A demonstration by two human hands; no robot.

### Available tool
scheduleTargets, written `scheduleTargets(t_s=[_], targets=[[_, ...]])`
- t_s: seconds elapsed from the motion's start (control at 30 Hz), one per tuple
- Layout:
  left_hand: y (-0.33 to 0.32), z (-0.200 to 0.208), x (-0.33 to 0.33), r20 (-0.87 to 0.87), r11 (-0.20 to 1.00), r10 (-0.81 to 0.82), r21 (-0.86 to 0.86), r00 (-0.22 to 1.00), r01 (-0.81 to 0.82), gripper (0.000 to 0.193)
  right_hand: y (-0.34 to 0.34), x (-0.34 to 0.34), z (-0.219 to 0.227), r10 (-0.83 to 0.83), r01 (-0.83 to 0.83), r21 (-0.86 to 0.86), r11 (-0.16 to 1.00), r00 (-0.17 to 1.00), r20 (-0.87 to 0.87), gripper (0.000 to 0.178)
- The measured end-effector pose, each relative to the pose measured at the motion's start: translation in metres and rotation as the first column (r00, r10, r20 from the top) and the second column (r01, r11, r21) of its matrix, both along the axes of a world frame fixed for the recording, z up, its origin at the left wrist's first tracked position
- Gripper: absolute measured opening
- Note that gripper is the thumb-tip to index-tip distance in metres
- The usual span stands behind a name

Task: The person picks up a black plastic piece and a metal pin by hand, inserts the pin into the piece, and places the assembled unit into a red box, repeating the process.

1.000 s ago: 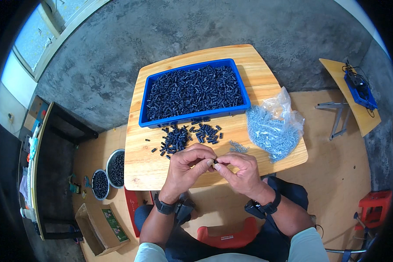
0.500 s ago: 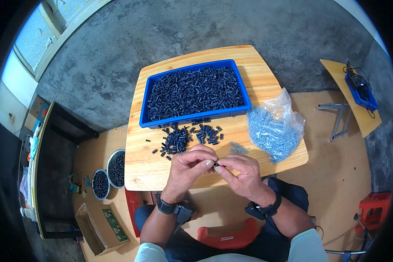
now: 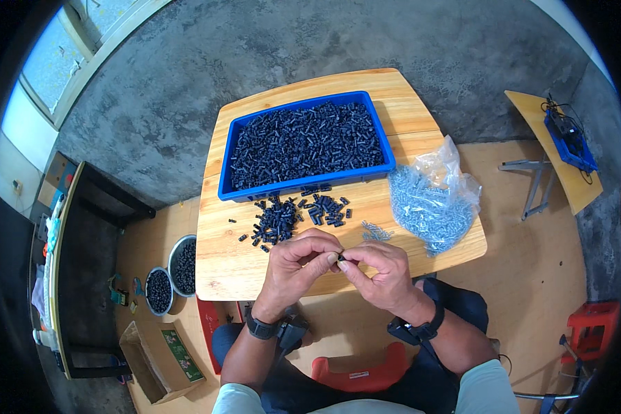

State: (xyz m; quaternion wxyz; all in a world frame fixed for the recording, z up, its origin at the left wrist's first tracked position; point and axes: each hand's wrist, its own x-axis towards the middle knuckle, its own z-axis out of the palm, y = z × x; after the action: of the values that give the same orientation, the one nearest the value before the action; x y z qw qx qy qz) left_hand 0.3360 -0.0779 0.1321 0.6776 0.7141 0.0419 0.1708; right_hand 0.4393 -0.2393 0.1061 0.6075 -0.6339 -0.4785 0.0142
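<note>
Sitting between left fingers (image 3: 320, 263) and right fingers (image 3: 355, 272), seemingly a black tube (image 3: 340, 258)

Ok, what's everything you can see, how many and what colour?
Table: one, pale wood, centre
Big tray: one, blue, on the table
Small parts: uncounted, black, in and before the tray
Clear bag: one, silvery pieces inside, table's right
Loose metal pieces: several, silvery, left of the bag
Bowls: two, silvery, floor left
Cardboard box: one, brown, floor left
Stool: one, red, far right
Side table: one, yellowish, far right
Bench: one, black-framed, far left
Floor: one, tan, below
Plastic piece: one, red, between the legs
Wristbands: two, black, one per arm
Left hand and right hand: two, bare, pinching a small black part
</note>
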Motion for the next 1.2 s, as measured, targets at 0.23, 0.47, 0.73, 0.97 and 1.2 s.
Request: scheduleTargets(t_s=[0.23,0.47,0.73,0.97,1.2], targets=[[-0.001,-0.002,0.001,0.034,0.994,0.032,0.103,0.999,-0.035,0.007,0.0,0.0,0.004,-0.086,0.086,0.005,0.996,0.982,0.169,0.013],[0.005,-0.009,0.002,0.05,0.998,-0.03,0.064,0.998,0.026,0.008,-0.002,-0.002,0.003,-0.076,0.077,-0.006,0.997,0.991,0.113,0.014],[0.003,-0.007,0.002,0.037,1.0,0.0,0.028,0.999,-0.001,0.008,-0.001,-0.004,0.001,-0.096,0.093,0.033,0.995,0.986,0.136,0.014],[0.006,-0.014,0.001,0.023,0.999,-0.02,-0.039,1.0,0.021,0.009,-0.002,-0.004,0.007,-0.138,0.135,0.03,0.99,0.957,0.254,0.015],[0.005,-0.01,0.0,0.033,0.997,-0.013,-0.082,0.999,0.015,0.01,-0.002,-0.003,0.005,-0.149,0.138,0.059,0.989,0.948,0.283,0.019]])
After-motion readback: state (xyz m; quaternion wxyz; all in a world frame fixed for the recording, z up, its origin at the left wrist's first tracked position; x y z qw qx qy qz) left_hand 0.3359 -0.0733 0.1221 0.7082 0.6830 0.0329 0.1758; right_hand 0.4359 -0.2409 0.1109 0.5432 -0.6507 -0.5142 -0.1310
